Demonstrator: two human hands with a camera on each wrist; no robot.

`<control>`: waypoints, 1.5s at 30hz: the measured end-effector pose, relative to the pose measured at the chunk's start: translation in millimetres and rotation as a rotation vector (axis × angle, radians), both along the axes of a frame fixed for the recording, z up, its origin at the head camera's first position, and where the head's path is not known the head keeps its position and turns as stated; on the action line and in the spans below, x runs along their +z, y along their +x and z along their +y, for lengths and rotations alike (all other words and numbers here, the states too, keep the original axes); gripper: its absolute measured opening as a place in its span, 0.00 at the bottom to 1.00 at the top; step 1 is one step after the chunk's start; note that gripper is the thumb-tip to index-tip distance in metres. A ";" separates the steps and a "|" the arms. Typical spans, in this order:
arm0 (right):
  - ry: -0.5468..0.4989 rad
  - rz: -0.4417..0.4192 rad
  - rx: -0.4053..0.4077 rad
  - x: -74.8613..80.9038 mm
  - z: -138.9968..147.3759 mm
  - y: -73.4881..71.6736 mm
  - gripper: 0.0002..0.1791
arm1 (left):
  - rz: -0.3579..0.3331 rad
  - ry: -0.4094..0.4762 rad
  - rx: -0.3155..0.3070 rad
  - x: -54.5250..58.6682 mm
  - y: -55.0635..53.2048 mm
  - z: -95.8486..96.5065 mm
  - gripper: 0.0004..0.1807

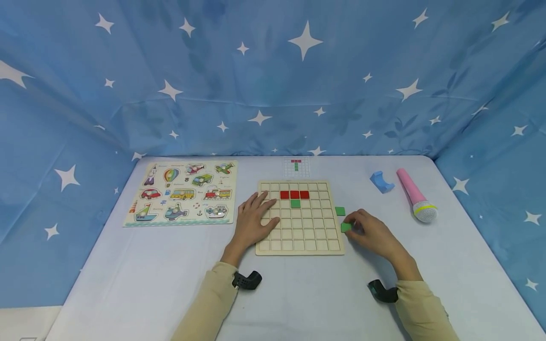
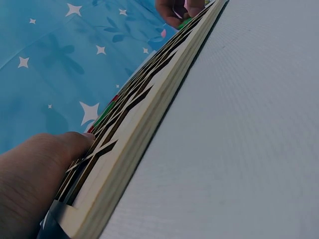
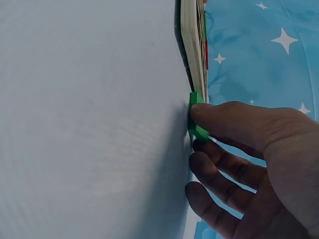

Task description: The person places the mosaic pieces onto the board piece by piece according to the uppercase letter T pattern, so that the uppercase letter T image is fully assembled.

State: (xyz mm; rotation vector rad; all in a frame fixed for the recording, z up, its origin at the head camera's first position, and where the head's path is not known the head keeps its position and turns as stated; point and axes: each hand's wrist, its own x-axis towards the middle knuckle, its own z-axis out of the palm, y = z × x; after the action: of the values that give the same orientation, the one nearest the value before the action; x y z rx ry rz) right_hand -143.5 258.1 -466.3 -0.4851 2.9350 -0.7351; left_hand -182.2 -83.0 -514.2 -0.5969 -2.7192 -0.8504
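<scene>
A wooden grid board (image 1: 304,234) lies on the table, with three red square tiles (image 1: 294,194) in a row and one green tile (image 1: 295,203) directly below the middle one. My left hand (image 1: 253,221) rests on the board's left side, fingers spread; its thumb (image 2: 77,144) lies over the grid in the left wrist view. Just off the board's right edge, my right hand (image 1: 372,232) pinches a green square tile (image 3: 194,117) between thumb and finger. Another green tile (image 1: 340,211) lies on the table beyond it, close to the board's edge.
Behind the board lies a pattern card (image 1: 302,171) showing a red and green T shape. A vehicle picture puzzle (image 1: 181,193) is at the left. To the right are a blue curved block (image 1: 381,182) and a pink toy microphone (image 1: 417,195). A starry blue curtain (image 1: 273,85) surrounds the table.
</scene>
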 end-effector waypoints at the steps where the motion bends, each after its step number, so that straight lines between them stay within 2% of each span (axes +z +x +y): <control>1: -0.009 -0.008 -0.007 -0.3 0.1 -0.2 0.14 | 0.001 -0.001 0.001 0.0 0.1 -0.1 0.29; 6: -0.061 -0.055 -0.034 -0.9 0.2 -0.3 0.11 | -0.001 0.004 -0.003 0.0 1.7 -0.4 0.29; 10: -0.086 -0.062 -0.040 -1.0 -0.2 0.5 0.10 | -0.008 0.002 -0.003 0.2 2.7 -0.7 0.29; 21: -0.202 0.070 -0.066 -5.9 -0.1 -3.8 0.08 | -0.021 0.012 0.002 1.5 3.4 -0.8 0.29; 28: -0.265 0.090 -0.034 -5.4 -6.0 -7.7 0.09 | -0.025 0.002 0.006 1.7 3.1 0.5 0.29; 45: -0.304 0.091 0.025 4.8 -29.9 -19.1 0.09 | -0.014 0.010 0.000 0.8 0.6 1.6 0.28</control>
State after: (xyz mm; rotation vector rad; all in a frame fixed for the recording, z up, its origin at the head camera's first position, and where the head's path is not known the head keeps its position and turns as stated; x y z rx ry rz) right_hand -162.5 228.1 -461.4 -0.5903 2.9031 -1.1944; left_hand -181.6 -81.3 -513.4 -0.5911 -2.7261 -0.8713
